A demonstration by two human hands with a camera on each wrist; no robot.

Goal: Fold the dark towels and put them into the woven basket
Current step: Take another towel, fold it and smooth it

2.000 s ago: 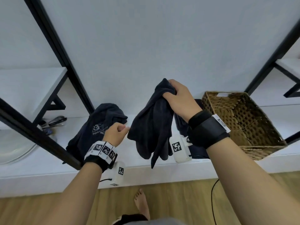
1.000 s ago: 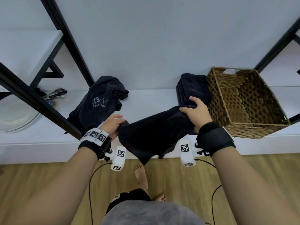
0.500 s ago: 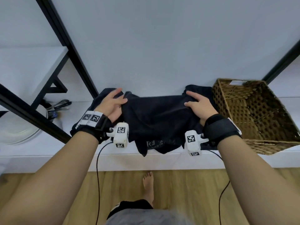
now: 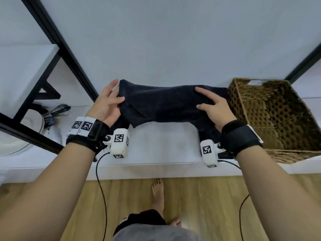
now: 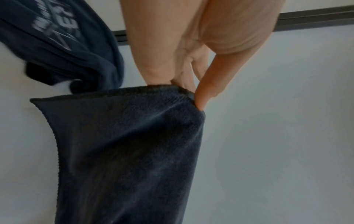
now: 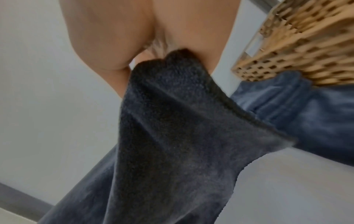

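A dark towel [image 4: 161,105] hangs stretched sideways between my two hands, above the white shelf [image 4: 161,146]. My left hand [image 4: 116,94] pinches its left end; the left wrist view shows a fingertip pressed into the towel's corner [image 5: 130,151]. My right hand [image 4: 201,100] grips the right end, and the cloth [image 6: 172,144] runs up between thumb and fingers. The woven basket [image 4: 246,101] stands just right of my right hand, with nothing inside. A crumpled dark towel with white lettering [image 5: 57,37] lies under my left hand. Another dark towel [image 6: 306,113] lies against the basket [image 6: 296,45].
Black frame bars [image 4: 57,37] slant across the left side. White plates [image 4: 33,122] and some utensils [image 4: 57,109] sit at the shelf's left end. A bare wall is close behind. Below are a wooden floor, my foot [image 4: 158,192] and trailing cables.
The towel hung bunched from my right hand; my left hand took its other end. Both hands spread it wide and moved it back toward the wall, above the shelf.
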